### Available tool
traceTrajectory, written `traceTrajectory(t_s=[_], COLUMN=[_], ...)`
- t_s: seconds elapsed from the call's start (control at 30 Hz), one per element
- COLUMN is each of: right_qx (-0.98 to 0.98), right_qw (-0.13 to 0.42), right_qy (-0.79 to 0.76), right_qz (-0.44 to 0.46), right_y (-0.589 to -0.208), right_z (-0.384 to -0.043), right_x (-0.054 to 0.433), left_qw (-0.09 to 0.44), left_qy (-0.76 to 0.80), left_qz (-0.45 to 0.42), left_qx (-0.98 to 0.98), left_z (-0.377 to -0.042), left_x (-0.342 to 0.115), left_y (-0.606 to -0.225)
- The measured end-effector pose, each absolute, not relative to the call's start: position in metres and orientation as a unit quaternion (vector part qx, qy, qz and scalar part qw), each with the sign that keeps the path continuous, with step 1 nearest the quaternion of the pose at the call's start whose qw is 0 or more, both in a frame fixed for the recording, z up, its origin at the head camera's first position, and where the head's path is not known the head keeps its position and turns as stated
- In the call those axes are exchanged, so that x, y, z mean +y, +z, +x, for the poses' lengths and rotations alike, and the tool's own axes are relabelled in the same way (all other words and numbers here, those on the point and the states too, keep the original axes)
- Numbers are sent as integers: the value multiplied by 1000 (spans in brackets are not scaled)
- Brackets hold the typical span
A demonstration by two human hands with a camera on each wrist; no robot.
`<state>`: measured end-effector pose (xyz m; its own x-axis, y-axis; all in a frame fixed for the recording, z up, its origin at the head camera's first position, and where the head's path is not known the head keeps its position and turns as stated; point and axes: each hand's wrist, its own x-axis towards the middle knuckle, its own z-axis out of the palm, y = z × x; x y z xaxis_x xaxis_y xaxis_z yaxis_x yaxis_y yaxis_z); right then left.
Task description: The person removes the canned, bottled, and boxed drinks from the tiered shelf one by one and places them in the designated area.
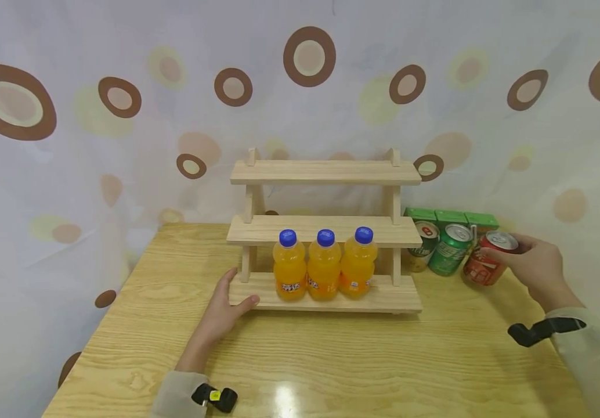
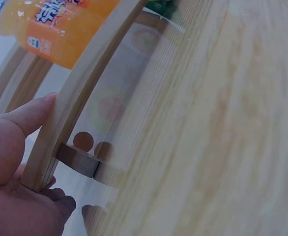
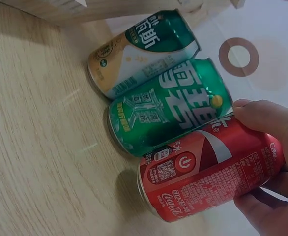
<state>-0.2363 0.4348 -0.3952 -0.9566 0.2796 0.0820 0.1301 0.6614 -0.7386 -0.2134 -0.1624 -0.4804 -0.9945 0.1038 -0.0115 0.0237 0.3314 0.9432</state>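
On the right, my right hand (image 1: 540, 264) grips a red Coke can (image 3: 208, 167) near its top, thumb on one side and fingers on the other. Beside it stand a green soda can (image 3: 168, 105) and a green-and-tan can (image 3: 141, 51). My left hand (image 1: 224, 307) holds the left end of a three-tier wooden shelf (image 1: 326, 171) by its lowest board; in the left wrist view the thumb lies on top and fingers curl underneath. Several fingers there are partly hidden by the board. Three orange drink bottles (image 1: 324, 267) with blue caps stand on that board.
Behind the cans is a row of green cartons (image 1: 448, 217), partly covered by them. The shelf stands on a wood-grain table (image 1: 300, 354), close to a wall covering (image 1: 258, 35) printed with circles.
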Motion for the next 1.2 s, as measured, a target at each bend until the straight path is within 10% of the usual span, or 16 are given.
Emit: traceTrajectory(t_s=[1.2], right_qx=[-881], right_qw=[65], right_qy=[457], right_qz=[-107], right_y=[-411], right_z=[-248], right_x=[443], left_qw=[40], left_qy=[576], left_qz=[32], left_qx=[816], left_z=[-213], left_x=[-161], left_y=[-479])
